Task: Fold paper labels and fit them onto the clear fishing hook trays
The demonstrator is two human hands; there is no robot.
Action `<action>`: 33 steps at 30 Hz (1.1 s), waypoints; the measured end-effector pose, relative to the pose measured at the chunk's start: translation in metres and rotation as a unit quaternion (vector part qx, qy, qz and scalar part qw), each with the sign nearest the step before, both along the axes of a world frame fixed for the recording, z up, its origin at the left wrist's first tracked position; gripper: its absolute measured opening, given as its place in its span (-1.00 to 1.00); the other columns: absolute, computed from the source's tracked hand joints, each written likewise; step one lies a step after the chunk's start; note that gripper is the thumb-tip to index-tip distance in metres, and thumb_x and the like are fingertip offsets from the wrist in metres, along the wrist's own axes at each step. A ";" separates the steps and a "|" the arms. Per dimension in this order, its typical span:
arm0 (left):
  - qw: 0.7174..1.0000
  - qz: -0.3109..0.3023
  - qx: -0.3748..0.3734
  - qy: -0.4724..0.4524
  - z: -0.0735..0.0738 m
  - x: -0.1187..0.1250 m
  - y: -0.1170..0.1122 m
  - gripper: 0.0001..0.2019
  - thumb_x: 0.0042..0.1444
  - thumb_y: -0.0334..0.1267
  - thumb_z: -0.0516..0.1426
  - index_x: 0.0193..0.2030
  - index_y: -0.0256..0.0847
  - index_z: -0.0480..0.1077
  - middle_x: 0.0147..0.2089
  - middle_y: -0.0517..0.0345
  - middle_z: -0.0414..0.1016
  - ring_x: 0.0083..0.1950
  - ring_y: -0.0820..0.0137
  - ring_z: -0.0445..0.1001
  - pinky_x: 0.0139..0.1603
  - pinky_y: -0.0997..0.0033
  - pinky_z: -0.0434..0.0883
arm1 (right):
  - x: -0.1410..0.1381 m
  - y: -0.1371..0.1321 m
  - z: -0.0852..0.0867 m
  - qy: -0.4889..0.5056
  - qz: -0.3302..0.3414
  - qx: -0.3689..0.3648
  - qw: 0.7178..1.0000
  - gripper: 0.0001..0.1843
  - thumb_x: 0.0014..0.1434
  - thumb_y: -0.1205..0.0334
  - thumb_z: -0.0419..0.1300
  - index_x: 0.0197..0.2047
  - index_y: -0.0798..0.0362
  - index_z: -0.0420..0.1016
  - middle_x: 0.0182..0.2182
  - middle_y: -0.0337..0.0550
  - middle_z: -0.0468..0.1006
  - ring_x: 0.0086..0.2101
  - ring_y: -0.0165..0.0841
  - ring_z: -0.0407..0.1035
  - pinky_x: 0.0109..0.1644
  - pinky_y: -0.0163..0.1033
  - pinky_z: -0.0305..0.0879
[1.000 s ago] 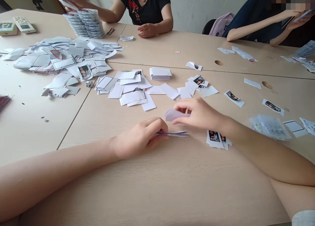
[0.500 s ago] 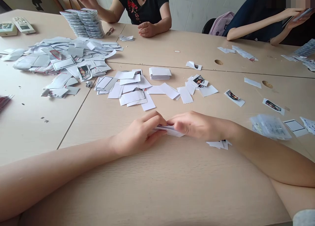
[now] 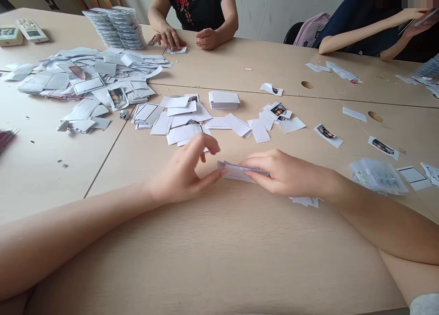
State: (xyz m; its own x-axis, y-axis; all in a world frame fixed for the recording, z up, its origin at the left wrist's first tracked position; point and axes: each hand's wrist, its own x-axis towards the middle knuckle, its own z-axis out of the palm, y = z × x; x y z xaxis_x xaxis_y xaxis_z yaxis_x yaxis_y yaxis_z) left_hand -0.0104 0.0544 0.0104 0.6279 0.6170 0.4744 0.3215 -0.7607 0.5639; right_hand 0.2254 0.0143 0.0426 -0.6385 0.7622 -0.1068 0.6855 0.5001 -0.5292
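Hold the paper slips (image 3: 237, 172) level, pinched as now in the right grip (image 3: 288, 172) over the desk (image 3: 222, 255). Even their edges gently with the left grip (image 3: 181, 171), now spread at their end

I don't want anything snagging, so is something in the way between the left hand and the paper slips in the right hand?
Nothing visible. The left hand has its thumb at the left end of the paper slips in the right hand, other fingers raised. Loose cards lie farther back.
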 end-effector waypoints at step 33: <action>0.983 -0.031 -0.028 0.176 0.004 0.007 -0.013 -0.85 0.21 -0.22 0.04 -0.15 -0.21 0.33 -0.24 0.15 0.47 -0.17 0.38 0.38 -0.01 0.23 0.18 | -0.006 -0.033 0.001 -0.227 0.014 0.248 0.942 -0.51 0.25 -0.01 0.05 0.09 0.20 0.30 -0.35 -0.07 0.48 -0.34 -0.25 0.37 -0.35 -0.19 0.20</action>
